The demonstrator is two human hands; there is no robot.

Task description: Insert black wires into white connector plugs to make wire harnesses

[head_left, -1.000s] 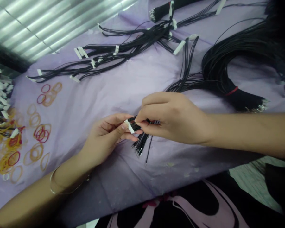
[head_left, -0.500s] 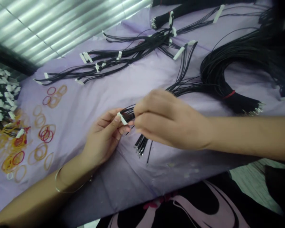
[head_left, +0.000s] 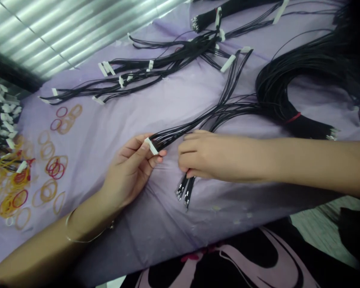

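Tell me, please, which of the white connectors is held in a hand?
The white connector pinched in the left hand, at the end of black wires; the other connectors lie untouched on the purple cloth farther away.

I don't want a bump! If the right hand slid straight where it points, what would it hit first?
The right hand would probably meet the left hand, at its fingers pinching the white plug; depth is unclear.
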